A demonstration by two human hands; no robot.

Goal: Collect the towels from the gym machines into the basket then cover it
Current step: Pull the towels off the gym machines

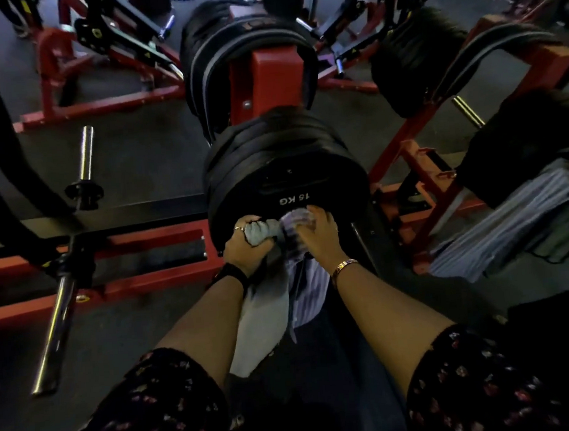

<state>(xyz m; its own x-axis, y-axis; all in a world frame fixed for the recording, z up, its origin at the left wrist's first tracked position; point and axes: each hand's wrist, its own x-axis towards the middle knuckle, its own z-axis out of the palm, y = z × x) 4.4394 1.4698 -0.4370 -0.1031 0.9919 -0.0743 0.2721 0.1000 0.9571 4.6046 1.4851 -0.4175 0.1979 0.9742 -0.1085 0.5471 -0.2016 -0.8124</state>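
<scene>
At frame centre, left hand (243, 248) fingers clamp a grey towel (260, 304); right hand (315, 235) fingers grip a striped towel (305, 294), both against the 15 KG plate (288, 188). Another striped cloth (509, 219) hangs blurred at right.

Two hands are showing, the left hand (245, 248) and the right hand (315, 236), and each is gripping one towel: one grey towel (260, 318) and one striped towel (307, 291). One more striped cloth (512, 219) is hanging on the red rack at the right, making three cloths in all. Two chrome bars are lying at the left, a near bar (57, 328) and a far bar (85, 155).
</scene>
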